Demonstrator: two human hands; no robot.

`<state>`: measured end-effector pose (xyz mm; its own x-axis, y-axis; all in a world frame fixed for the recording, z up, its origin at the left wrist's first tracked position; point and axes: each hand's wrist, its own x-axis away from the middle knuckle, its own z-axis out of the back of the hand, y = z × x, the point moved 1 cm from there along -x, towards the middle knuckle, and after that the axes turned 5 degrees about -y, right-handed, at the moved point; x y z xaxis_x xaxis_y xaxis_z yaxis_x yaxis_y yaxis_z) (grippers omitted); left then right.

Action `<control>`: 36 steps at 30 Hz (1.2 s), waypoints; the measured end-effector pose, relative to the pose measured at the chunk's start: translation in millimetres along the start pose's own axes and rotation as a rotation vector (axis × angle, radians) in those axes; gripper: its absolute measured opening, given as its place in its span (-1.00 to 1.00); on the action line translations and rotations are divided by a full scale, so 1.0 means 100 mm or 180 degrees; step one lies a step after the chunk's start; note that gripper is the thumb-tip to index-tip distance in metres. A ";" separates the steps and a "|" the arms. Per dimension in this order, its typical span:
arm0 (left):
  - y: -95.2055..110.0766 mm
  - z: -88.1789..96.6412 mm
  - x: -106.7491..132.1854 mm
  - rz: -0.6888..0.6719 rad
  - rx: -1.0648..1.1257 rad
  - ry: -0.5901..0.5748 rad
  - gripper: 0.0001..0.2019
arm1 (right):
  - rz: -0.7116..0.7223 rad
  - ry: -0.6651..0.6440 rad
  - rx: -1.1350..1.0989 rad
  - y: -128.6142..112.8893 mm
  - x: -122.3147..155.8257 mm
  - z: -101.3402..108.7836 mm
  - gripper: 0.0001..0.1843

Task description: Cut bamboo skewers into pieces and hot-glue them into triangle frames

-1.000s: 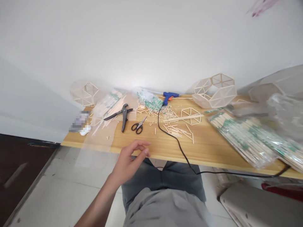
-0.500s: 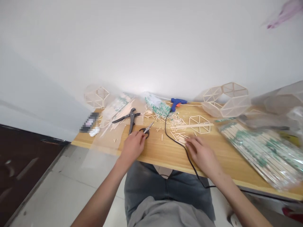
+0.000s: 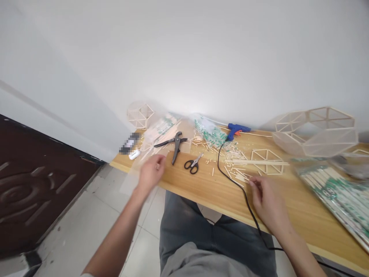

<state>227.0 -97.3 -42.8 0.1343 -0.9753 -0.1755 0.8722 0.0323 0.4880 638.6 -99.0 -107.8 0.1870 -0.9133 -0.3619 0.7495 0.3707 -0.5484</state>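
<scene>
My left hand (image 3: 150, 175) is curled closed over the left part of the table, beside the pliers (image 3: 177, 148). A small pale bit shows at its fingers; I cannot tell what it is. Black-handled scissors (image 3: 193, 164) lie to its right, untouched, blades pointing away. My right hand (image 3: 268, 200) rests on the table, thumb and fingertips drawn together at the end of a pile of short wooden sticks (image 3: 241, 177). What its fingertips hold, if anything, is hidden. Behind the pile, long sticks lie across a flat hexagonal stick frame (image 3: 266, 161).
A blue glue gun (image 3: 238, 129) lies at the back, its black cable (image 3: 246, 198) crossing the table to the front edge. A large stick-and-paper model (image 3: 315, 130) stands right, a smaller one (image 3: 141, 115) left. Bagged sticks (image 3: 334, 188) lie right; a white case (image 3: 134, 154) lies left.
My left hand has let go of the scissors and moved left, leaving them on the table. The view has swung left. My right hand stays at the sticks, its thumb and fingers closer together.
</scene>
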 end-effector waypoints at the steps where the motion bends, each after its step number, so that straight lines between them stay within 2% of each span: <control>1: -0.22 0.18 -0.12 0.0323 -0.0083 0.0261 -0.79 | -0.0028 0.0011 -0.0038 0.01 0.01 0.00 -0.82; 3: -0.70 0.53 -0.36 0.1155 -0.0038 0.0784 -0.79 | -0.0081 0.0008 -0.0101 0.04 0.02 0.00 -0.81; 6: -1.31 0.85 -0.67 0.1825 0.0063 0.1115 -0.72 | -0.0122 0.0065 -0.0098 0.05 0.02 0.01 -0.77; 9: -1.69 0.88 -0.83 0.2185 0.0447 0.1056 -0.76 | -0.0152 0.0139 0.0006 0.02 0.02 0.02 -0.73; 12: -1.89 0.75 -0.91 0.2212 0.0885 0.0983 -0.72 | -0.0186 0.0223 0.0115 -0.02 0.02 0.04 -0.70; 16: -2.02 0.62 -0.95 0.2149 0.1187 0.1074 -0.64 | -0.0090 0.0368 0.0185 -0.04 0.00 0.06 -0.67; 24: -2.13 0.57 -0.94 0.2102 0.1331 0.1197 -0.58 | -0.0180 0.0382 0.0081 -0.04 0.00 0.07 -0.66; 31: -2.02 0.63 -0.91 0.2076 0.1229 0.1205 -0.64 | -0.0206 0.0461 0.0083 -0.05 0.00 0.07 -0.63; 36: -1.79 0.71 -0.81 0.1942 0.0896 0.1343 -0.64 | -0.0441 0.0436 0.0193 -0.04 0.02 0.10 -0.57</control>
<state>26.8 -39.3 -54.6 0.7664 -0.6362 -0.0893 0.4432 0.4229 0.7904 642.5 -104.3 -98.9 -0.0056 -0.9218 -0.3876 0.7997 0.2286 -0.5551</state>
